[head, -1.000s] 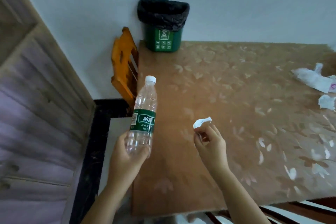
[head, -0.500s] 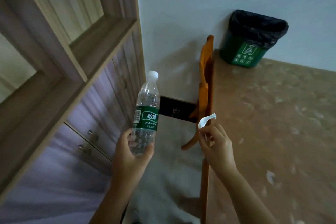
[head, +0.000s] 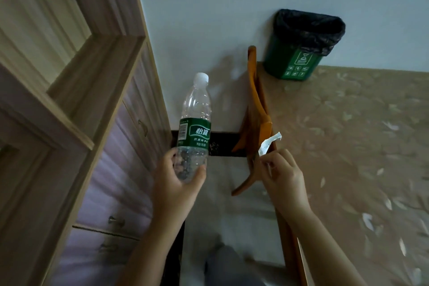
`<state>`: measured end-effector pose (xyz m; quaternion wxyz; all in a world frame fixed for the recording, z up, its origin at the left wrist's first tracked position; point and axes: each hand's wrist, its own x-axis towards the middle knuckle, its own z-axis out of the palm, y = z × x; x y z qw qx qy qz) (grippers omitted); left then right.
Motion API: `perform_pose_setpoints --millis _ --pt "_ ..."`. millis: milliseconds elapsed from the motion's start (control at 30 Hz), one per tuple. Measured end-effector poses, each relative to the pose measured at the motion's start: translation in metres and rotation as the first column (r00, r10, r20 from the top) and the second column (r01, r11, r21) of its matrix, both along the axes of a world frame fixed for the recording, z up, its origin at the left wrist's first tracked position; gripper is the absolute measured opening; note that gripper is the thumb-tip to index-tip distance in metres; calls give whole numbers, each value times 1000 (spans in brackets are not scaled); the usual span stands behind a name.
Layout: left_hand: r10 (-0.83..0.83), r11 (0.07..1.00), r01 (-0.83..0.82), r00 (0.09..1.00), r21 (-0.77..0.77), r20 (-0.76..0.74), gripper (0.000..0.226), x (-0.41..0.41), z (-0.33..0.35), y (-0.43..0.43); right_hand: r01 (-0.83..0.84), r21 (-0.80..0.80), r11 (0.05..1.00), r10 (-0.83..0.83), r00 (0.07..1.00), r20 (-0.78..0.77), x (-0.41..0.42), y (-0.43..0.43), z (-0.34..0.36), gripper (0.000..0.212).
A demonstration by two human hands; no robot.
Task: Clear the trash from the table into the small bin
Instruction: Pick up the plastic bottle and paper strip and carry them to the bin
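My left hand (head: 176, 183) grips the lower part of a clear plastic water bottle (head: 195, 123) with a green label and white cap, held upright over the floor to the left of the table. Pinched between the fingers of my right hand (head: 282, 176) is a small white paper scrap (head: 268, 144), right above the table's left edge. The small green bin (head: 299, 53), lined with a black bag, stands on the far left corner of the table against the wall, well beyond both hands.
The table (head: 362, 146) has a brown flower-patterned cover. An orange wooden chair (head: 254, 123) stands against its left edge. A wooden shelf unit with pale drawers (head: 76, 137) fills the left side. Floor shows between them.
The view has swung left, so the shelf unit has come in and the tissues at the table's right have left the frame. Both hands keep their hold on bottle and scrap.
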<state>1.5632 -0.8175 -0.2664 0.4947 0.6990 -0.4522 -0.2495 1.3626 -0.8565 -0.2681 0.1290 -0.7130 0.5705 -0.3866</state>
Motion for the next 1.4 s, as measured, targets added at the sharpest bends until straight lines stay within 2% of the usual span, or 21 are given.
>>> perform_pose_setpoints --millis 167,333,667,767,967,1033,1167,1400 --pt "-90 996 89 996 -14 -21 48 1 2 -68 85 -94 992 -82 996 40 -8 -55 1 9" --pt "-170 983 171 985 -71 19 48 -6 13 -161 160 -152 975 -154 987 51 -24 -132 9 8" --pt "-292 946 313 937 -89 194 55 -44 35 -312 224 -217 950 -240 970 -49 -79 -272 30 14" --pt "-307 931 349 907 -109 287 58 -53 42 -349 253 -256 933 -274 960 -52 -97 -302 42 14" --pt "-395 871 467 851 -154 346 60 -65 63 -421 350 -279 894 -376 926 -43 -127 -361 72 9" --pt "-417 850 498 834 -169 361 62 -67 68 -448 348 -261 900 -369 929 -36 -136 -384 80 9" --pt "-453 815 553 795 -172 403 65 -66 77 -496 373 -121 920 -374 927 14 -148 -434 86 11" --pt "-484 774 604 757 -189 439 68 -58 79 -563 479 63 876 -482 874 60 -155 -512 77 14"
